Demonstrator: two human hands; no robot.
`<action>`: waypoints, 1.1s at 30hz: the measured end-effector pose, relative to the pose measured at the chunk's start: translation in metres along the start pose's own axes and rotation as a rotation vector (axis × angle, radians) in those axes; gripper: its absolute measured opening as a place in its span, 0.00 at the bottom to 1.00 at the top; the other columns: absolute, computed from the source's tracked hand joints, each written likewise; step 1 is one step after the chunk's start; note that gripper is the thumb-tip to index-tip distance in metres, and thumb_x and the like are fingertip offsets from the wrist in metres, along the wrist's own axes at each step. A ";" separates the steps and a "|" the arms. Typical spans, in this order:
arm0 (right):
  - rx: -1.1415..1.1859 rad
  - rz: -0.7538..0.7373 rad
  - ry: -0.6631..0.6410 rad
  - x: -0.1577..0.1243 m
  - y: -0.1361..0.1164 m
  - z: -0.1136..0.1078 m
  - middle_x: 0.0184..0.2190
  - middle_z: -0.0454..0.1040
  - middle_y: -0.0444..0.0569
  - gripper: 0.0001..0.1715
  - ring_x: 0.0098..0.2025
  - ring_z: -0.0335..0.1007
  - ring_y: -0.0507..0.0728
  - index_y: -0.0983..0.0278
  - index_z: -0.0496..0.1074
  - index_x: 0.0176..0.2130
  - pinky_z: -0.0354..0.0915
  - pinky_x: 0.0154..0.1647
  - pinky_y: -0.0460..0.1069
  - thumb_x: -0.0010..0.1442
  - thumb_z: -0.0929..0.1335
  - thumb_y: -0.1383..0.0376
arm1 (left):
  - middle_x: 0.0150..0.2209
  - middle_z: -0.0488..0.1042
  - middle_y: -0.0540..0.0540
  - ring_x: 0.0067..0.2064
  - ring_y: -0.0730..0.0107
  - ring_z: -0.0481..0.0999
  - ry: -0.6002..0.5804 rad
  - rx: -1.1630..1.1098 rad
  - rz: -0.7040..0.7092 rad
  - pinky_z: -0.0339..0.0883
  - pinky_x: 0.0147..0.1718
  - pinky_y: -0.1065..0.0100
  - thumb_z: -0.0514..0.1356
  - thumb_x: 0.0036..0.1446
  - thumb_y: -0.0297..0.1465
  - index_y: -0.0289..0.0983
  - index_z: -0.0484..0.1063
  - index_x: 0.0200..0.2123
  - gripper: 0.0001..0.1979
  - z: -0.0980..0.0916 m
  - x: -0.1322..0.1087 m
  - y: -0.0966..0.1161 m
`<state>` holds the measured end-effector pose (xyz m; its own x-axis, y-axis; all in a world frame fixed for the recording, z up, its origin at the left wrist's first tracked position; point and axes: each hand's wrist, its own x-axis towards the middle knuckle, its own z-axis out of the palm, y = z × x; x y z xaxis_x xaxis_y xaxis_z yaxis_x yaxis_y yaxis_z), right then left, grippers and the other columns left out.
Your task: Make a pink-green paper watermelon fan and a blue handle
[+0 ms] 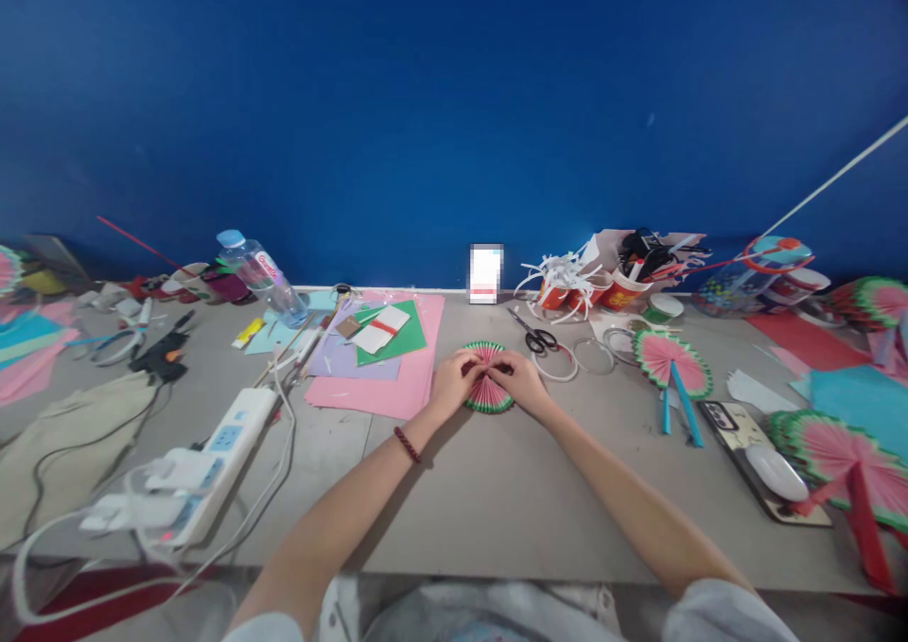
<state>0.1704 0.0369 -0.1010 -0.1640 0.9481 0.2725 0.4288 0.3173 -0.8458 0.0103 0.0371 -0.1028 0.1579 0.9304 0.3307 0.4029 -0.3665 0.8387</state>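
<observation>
Blue wall [454, 131] stood behind one grey table [454, 519]. Left hand [456, 379] and right hand [521, 379], two total, pinched one round pink-green paper fan [489, 396] at its centre, mid-table. One pair of scissors [541, 340], one blue-handled fan [665, 356] lay right.

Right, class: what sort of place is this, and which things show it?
Probably a craft workspace: the signs are a pink-and-green pleated paper fan in hand, and scissors and pink paper on a grey table.
</observation>
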 end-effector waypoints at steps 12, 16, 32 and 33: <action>-0.099 -0.041 0.073 -0.002 0.001 0.006 0.27 0.73 0.48 0.07 0.32 0.67 0.56 0.62 0.72 0.27 0.64 0.35 0.50 0.49 0.64 0.69 | 0.47 0.74 0.46 0.45 0.65 0.75 -0.076 0.245 0.187 0.67 0.45 0.65 0.55 0.60 0.33 0.41 0.76 0.35 0.09 -0.004 -0.006 -0.001; -0.134 -0.132 0.041 -0.002 0.002 0.005 0.29 0.74 0.49 0.11 0.34 0.68 0.57 0.62 0.73 0.30 0.64 0.37 0.51 0.49 0.63 0.72 | 0.47 0.75 0.47 0.43 0.65 0.75 -0.119 0.283 0.247 0.66 0.45 0.65 0.54 0.61 0.33 0.43 0.76 0.36 0.10 -0.007 -0.002 -0.003; 0.009 -0.144 -0.086 0.001 0.009 -0.003 0.30 0.72 0.48 0.04 0.33 0.68 0.55 0.63 0.73 0.29 0.64 0.35 0.49 0.53 0.67 0.67 | 0.39 0.76 0.46 0.41 0.67 0.75 -0.175 0.104 0.219 0.68 0.41 0.67 0.56 0.60 0.33 0.38 0.74 0.34 0.07 -0.012 0.005 -0.007; 0.003 -0.142 -0.088 0.001 0.009 -0.003 0.30 0.72 0.48 0.04 0.33 0.68 0.55 0.63 0.73 0.29 0.64 0.35 0.49 0.54 0.67 0.67 | 0.39 0.76 0.46 0.41 0.67 0.75 -0.173 0.102 0.217 0.68 0.41 0.67 0.56 0.60 0.33 0.38 0.73 0.34 0.07 -0.012 0.005 -0.007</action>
<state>0.1768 0.0410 -0.1065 -0.3001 0.8879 0.3486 0.3931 0.4481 -0.8030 -0.0030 0.0442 -0.1016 0.3983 0.8197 0.4117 0.4301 -0.5633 0.7055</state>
